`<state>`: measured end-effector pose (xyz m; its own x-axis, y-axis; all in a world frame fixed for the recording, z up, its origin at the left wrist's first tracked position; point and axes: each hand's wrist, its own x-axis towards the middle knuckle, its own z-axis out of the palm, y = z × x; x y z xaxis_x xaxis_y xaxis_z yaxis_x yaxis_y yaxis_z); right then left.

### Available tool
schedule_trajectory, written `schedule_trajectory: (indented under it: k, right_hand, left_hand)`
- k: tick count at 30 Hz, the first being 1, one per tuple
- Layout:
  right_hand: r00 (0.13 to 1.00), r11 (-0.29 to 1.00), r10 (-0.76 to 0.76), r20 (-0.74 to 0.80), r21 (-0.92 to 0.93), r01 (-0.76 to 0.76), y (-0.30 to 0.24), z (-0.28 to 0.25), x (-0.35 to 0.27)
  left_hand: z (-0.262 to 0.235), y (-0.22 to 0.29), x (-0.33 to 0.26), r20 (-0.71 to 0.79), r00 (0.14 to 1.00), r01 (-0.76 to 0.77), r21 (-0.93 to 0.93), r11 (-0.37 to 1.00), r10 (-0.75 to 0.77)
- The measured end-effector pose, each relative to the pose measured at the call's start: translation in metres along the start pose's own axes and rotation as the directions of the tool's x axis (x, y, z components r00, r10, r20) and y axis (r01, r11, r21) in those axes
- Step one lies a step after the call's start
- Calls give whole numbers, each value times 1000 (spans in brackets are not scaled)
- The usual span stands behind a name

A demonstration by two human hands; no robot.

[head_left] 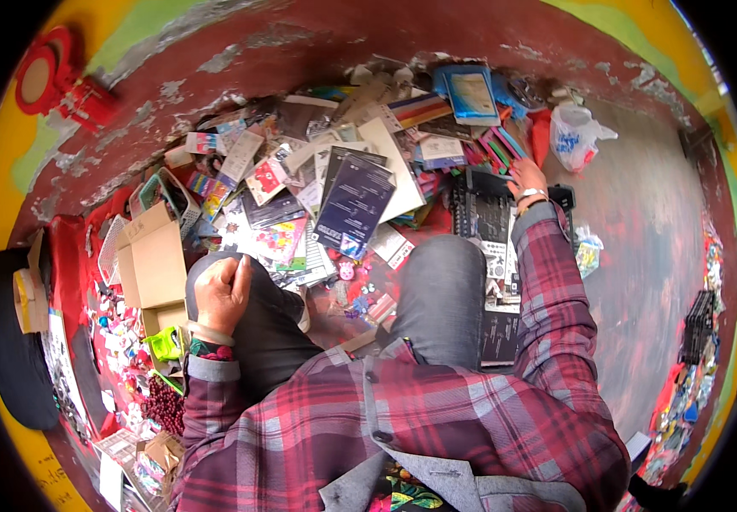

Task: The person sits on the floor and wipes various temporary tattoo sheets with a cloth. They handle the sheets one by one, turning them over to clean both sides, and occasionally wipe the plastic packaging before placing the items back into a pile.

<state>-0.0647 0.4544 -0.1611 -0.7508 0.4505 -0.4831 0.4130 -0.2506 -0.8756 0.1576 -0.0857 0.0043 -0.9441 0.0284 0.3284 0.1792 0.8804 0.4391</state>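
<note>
My left hand [222,293] rests as a closed fist on my left knee, and nothing shows sticking out of it. My right hand [526,179] is stretched forward over the far end of a black basket [566,198]. Its fingers look partly spread near the rim, and I see nothing held in them. Inside the basket stand dark printed sheets or cards [494,220]. Just beyond the fingers lie slim, brightly coloured packs [498,147]. Between my knees and the wall, a dark blue printed packet [356,202] tops a heap of flat packages.
An opened cardboard box [153,260] stands by my left knee, near a pale green basket [164,192]. Small colourful trinkets [121,341] cover the left side. A white plastic bag [577,136] sits at the far right, and red tape rolls [44,72] are at the upper left.
</note>
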Motion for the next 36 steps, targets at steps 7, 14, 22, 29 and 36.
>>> schedule_trajectory:
  k: [7,14,22,29,36]
  right_hand:
    - [895,973,-96,436,-150,177,-62,170,-153]
    - [686,653,-198,700,-427,625,-19,251,-174]
    - [773,149,55,632,-770,620,45,218,-42]
    - [804,62,-85,588,-803,593,86,230,-3]
    - [845,-108,-3,535,-840,531,119,268,-6]
  left_hand:
    - [-3,-17,-2,-61,996,-77,-167,983,68]
    - [-5,7,7,72,994,108,-513,852,-83]
    - [45,56,57,272,836,-230,-617,753,478]
    - [135,40,26,694,490,-379,-376,846,528]
    - [133,40,39,702,531,-291,-375,880,474]
